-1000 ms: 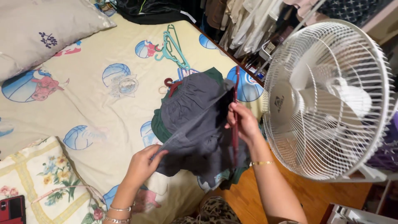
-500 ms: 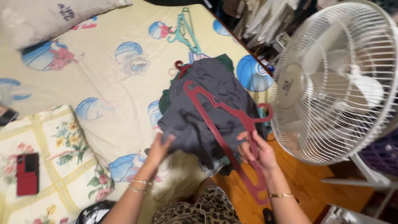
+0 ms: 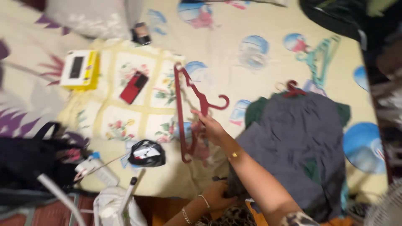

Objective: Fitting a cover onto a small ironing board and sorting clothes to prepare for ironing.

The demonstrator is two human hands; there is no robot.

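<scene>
Hanger (image 3: 189, 109), dark red plastic, sits in our right hand (image 3: 212, 129), which reaches across the body and closes its fingers around the bar just below the hook. From that grip the hanger's long axis runs roughly from twelve o'clock down to six, a little tilted, with the hook curling off toward three o'clock; most of its length lies at eleven and seven o'clock of the knuckles. It hangs over the floral quilted pillow (image 3: 125, 113), and we cannot tell whether it touches the cloth (the frame is blurred).

Our left hand (image 3: 217, 193) is low at the bed's edge, clenched on a fold of the grey garment (image 3: 293, 142), whose bulk spreads toward three o'clock of the right wrist. Of the two, the right hand is plainly the one on the hanger, and the left is well apart from it.

Further out: a second red hanger (image 3: 293, 88) peeks from under the grey garment's top edge, and a teal hanger (image 3: 320, 56) lies at one o'clock on the printed bedsheet (image 3: 259, 25). On the pillow rests a red phone (image 3: 134, 87), with a yellow box (image 3: 80, 69) beside it at nine o'clock and a black bundle (image 3: 146, 152) near the hanger's lower end.
</scene>
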